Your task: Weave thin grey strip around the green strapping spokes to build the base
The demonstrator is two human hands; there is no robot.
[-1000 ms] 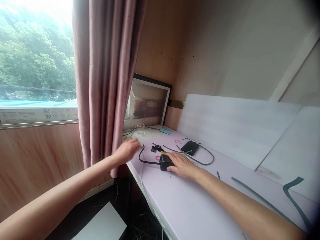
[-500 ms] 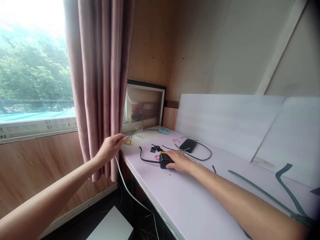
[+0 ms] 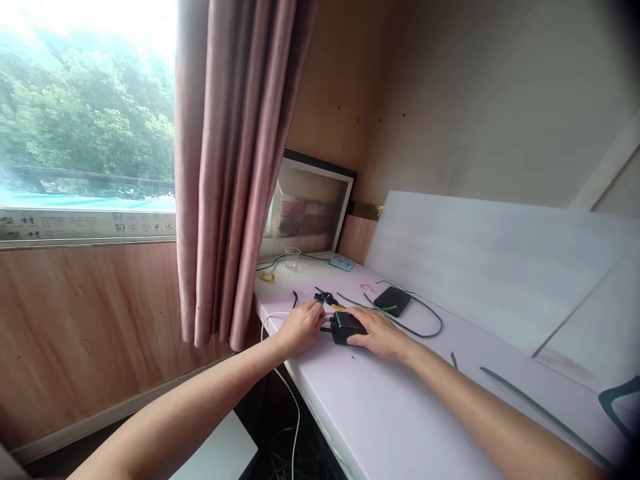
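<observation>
A small black box [image 3: 346, 327] lies on the pale tabletop [image 3: 380, 407] near its left edge. My right hand [image 3: 381, 333] rests over the box's right side and holds it. My left hand [image 3: 301, 327] is closed right at the box's left end, pinching the end of a white cable [image 3: 287, 387] that loops over the table edge and hangs down to the floor. A black cord [image 3: 295, 298] and small black and yellow parts [image 3: 327, 298] lie just behind the hands.
A flat black device [image 3: 393, 301] with a dark looped cable [image 3: 425, 320] lies behind the box. A clear glass [image 3: 293, 259], a blue item [image 3: 343, 264] and a framed picture [image 3: 307, 210] stand at the back. A pink curtain [image 3: 235, 167] hangs left. Dark strips [image 3: 545, 413] lie right.
My left hand came back from the curtain side to the box's left end, bringing the white cable with it. My right hand stayed on the box.
</observation>
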